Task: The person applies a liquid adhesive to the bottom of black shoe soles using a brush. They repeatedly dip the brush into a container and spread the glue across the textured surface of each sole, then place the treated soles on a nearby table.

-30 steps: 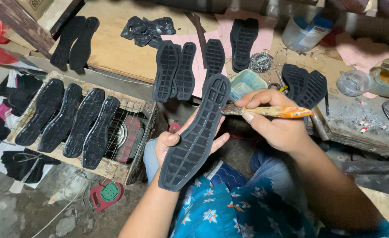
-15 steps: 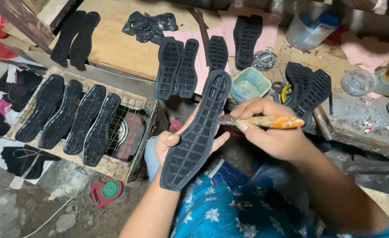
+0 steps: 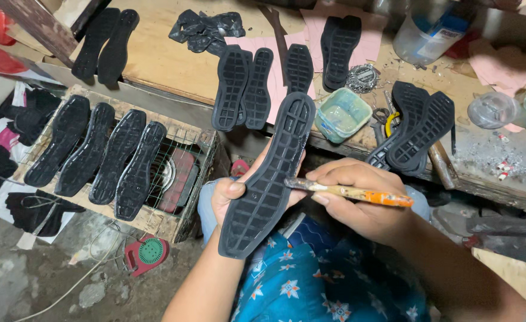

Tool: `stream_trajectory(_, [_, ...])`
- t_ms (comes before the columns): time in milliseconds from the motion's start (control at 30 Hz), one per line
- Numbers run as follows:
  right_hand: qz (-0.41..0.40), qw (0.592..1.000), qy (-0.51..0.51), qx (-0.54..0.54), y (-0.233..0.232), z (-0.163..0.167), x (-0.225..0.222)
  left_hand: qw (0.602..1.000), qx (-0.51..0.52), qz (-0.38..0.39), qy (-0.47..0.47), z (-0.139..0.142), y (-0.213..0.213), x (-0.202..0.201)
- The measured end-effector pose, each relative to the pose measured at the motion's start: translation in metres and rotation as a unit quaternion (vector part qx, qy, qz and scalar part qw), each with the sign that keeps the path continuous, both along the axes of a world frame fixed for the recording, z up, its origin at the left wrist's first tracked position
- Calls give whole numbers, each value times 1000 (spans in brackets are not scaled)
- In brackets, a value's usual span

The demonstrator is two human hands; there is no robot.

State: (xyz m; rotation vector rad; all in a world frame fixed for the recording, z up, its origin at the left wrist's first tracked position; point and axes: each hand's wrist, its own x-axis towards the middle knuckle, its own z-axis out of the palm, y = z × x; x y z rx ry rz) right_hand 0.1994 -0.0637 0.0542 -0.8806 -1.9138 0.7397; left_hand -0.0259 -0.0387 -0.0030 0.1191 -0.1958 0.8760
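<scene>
The left hand [image 3: 230, 197] still holds the black shoe sole [image 3: 269, 176] from under, over the lap. The right hand [image 3: 358, 200] pinches the brush [image 3: 349, 192]; its tip has moved onto the sole's right edge, so painting goes on.

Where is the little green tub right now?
In the head view, the green tub sits on the workbench edge, upper centre, just right of the held sole's top, beside the scissors.

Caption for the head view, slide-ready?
Left hand holds a black shoe sole; right hand touches an orange-handled brush to it.
</scene>
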Motion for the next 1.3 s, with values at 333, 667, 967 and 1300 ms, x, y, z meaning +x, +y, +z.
stream_trajectory(333, [-109, 991, 73, 38, 32, -2, 21, 996, -10, -65, -67, -12, 0, -11])
stream_trajectory(667, [-155, 985, 76, 29, 53, -28, 42, 999, -6, -29, -39, -21, -3, -18])
stream_trajectory(967, [-315, 927, -202, -41, 140, -65, 62, 998, -34, 42, 15, -24, -9, -18])
stream_trajectory(1300, [-356, 900, -246, -45, 144, -74, 48, 996, -56, 70, -6, -36, -9, -16])
